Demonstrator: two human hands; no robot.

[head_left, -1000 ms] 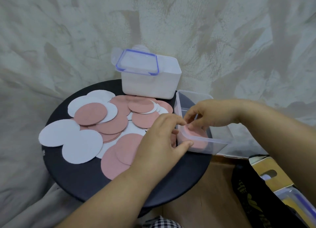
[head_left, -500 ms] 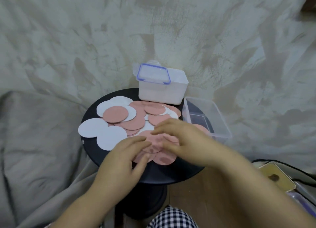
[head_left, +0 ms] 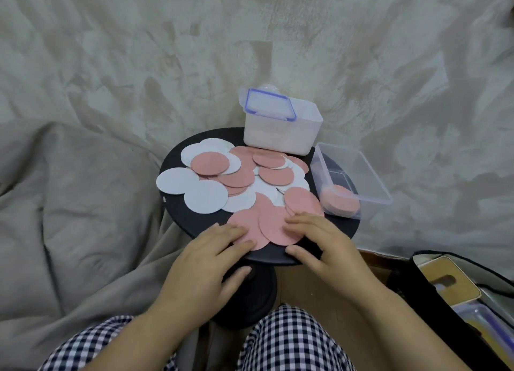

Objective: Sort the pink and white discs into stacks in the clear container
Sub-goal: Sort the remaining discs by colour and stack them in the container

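Where fingers [head_left: 232, 233] rest, pink discs [head_left: 275, 226] beneath

Pink discs [head_left: 274, 226] under fingertips of left hand [head_left: 205, 265] and right hand [head_left: 325, 242]: thin, matt, faintly grainy, paper-like. White discs [head_left: 205, 199] beyond left hand: matt, smooth, paper look. Table [head_left: 173, 162] under them: black, matt, smooth. Container [head_left: 374, 181] beyond right hand: clear plastic, glossy. Box [head_left: 281, 137] farther beyond both hands: milky plastic, smooth; lid [head_left: 268, 103] clear plastic, blue rim. Cloth [head_left: 97, 190] left of left hand: grey-green fabric, matt, crumpled. Trousers [head_left: 292, 340] below the hands: checked woven cloth. Floor [head_left: 374, 261] right of right hand: brown, wood-look.
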